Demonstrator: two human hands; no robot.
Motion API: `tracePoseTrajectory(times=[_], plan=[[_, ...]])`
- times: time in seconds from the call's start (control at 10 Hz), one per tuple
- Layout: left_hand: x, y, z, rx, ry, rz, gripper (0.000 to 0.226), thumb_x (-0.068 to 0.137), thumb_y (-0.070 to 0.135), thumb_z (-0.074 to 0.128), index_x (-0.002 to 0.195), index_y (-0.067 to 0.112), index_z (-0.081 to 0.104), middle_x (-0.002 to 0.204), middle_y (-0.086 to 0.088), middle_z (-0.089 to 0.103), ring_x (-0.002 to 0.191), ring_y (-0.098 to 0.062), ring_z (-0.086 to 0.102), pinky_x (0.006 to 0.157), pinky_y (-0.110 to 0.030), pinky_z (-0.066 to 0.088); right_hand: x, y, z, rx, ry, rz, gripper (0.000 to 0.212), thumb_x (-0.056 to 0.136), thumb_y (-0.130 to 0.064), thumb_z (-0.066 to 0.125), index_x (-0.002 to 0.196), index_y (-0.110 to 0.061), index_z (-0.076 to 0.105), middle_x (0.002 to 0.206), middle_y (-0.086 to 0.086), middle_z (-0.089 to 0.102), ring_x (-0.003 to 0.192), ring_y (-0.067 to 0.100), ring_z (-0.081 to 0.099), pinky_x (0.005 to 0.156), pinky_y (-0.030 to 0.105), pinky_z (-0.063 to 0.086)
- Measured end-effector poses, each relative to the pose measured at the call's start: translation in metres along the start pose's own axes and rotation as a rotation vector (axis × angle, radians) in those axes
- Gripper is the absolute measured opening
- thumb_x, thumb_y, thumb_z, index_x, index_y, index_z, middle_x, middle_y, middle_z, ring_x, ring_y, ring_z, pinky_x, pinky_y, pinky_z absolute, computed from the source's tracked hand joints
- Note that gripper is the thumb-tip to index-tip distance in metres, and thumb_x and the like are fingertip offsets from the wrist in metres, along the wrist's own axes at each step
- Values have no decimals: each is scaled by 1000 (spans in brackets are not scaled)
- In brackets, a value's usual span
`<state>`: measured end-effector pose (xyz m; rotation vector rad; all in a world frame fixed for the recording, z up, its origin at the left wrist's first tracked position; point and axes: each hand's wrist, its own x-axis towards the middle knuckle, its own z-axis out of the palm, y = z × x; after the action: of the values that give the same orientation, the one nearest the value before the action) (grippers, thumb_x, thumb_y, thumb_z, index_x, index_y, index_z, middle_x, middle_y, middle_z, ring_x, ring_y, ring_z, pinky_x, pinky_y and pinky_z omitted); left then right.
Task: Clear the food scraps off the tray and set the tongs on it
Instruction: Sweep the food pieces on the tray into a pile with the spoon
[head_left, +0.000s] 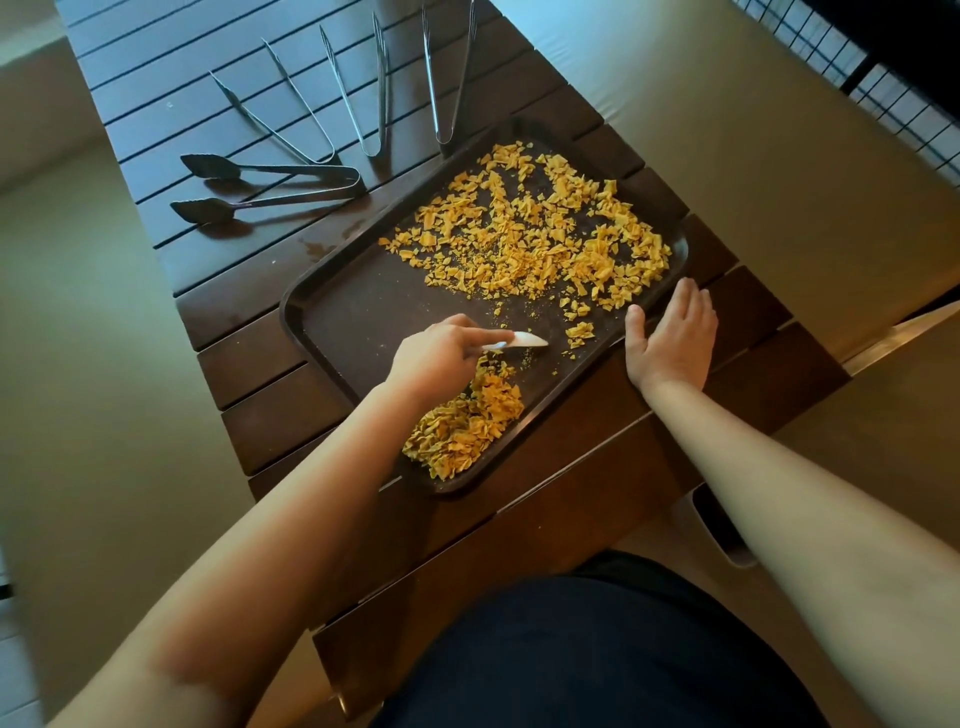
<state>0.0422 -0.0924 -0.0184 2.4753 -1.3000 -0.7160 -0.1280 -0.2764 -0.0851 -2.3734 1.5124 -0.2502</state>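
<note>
A dark brown tray (343, 317) lies at an angle on the slatted table. Yellow food scraps (530, 234) are spread over its far half, and a heap of scraps (467, 431) sits in its near corner. My left hand (441, 358) grips a white scraper (524, 341), whose blade touches the tray floor beside the heap. My right hand (670, 332) lies flat with straight fingers on the tray's right rim. Several metal tongs (291, 182) lie on the table beyond the tray, fanned out, none on the tray.
The dark wooden slatted table (249, 364) ends close to my body. A beige bench cushion (753, 145) runs along the right, with a wire grid behind it. A pale bin with a handle slot (727, 540) stands under the table's right edge.
</note>
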Motion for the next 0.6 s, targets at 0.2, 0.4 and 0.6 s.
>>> tracePoseTrajectory(times=[0.2,0.4,0.6], plan=[[-22,-21,-9,-7,-180,-16,40,98,20,43,117,53,54,98,15,50,82,-5,50,61,-19,41,0,0,0,-3,-4,2,81,88,-55,23,147,-1,19,153,18,23,143,30,16,116,40,12],[-18,-26,-20,-186,-10,-139,39,96,17,46,116,50,55,105,11,53,77,-10,52,58,-21,42,0,0,0,-2,-8,5,81,87,-55,23,147,-1,19,153,18,23,143,30,15,116,40,11],[12,-19,-12,-176,140,-253,37,98,20,42,122,43,56,114,5,54,90,-13,51,60,-24,42,0,0,-1,-2,-6,4,81,87,-56,23,147,-2,19,153,17,23,143,29,16,116,40,12]])
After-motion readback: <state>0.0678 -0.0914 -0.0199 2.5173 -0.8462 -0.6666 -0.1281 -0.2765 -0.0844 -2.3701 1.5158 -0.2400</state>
